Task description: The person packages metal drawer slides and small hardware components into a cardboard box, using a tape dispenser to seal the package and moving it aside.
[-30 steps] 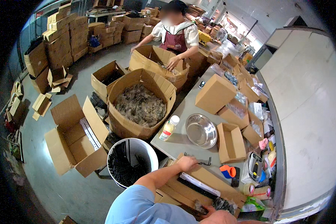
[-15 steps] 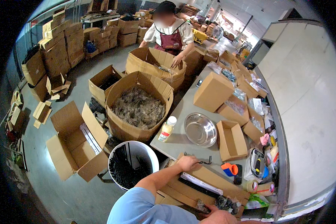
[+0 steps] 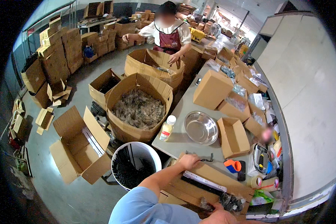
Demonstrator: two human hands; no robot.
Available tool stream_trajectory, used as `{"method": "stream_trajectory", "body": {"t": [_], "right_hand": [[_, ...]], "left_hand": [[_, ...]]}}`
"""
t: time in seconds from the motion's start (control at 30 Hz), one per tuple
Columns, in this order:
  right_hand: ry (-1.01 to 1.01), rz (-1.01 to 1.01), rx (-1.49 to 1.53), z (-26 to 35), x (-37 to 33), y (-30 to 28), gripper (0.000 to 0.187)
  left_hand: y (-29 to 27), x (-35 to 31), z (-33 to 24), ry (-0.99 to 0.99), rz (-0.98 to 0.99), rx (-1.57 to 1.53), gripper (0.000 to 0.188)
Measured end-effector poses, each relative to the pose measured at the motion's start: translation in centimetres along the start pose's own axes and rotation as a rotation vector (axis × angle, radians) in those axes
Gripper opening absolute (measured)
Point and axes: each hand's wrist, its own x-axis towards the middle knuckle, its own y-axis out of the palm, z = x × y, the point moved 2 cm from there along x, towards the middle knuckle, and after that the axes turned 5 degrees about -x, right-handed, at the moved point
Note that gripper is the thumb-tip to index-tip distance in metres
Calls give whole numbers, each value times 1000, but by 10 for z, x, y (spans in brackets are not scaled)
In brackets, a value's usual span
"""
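Rods, bent metal, in curled left hand; right hand at crinkly plastic, grip unclear.

black is marking the hook, white and black are striping the rails, pale blue is filling the sleeve, white is wrapping the bucket, maroon is covering the apron, and silver is flashing off the bowl!

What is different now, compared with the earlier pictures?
The co-worker's right hand has lifted from beside the carton and swung out toward the picture's left. The co-worker's left hand stays over that carton; the person's left hand still grips black hooks, the right hand stays at plastic-wrapped parts.
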Motion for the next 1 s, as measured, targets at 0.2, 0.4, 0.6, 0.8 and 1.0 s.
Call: {"method": "stream_trajectory", "body": {"t": [0.2,0.4,0.6,0.8,1.0], "right_hand": [[-3,45,44,22,3,-26,59],[67,57,22,29,-1,-28,57],[80,-35,33,39,-6,-32,58],[89,-80,71,37,-7,-27,63],[93,-65,100,55,-5,-53,62]], "left_hand": [[-5,2,-6,-1,29,14,21],[-1,1,-1,13,10,23,22],[-4,4,-6,-27,45,54,22],[-7,6,-9,-2,25,27,21],[-8,7,-13,-15,2,31,19]]}}
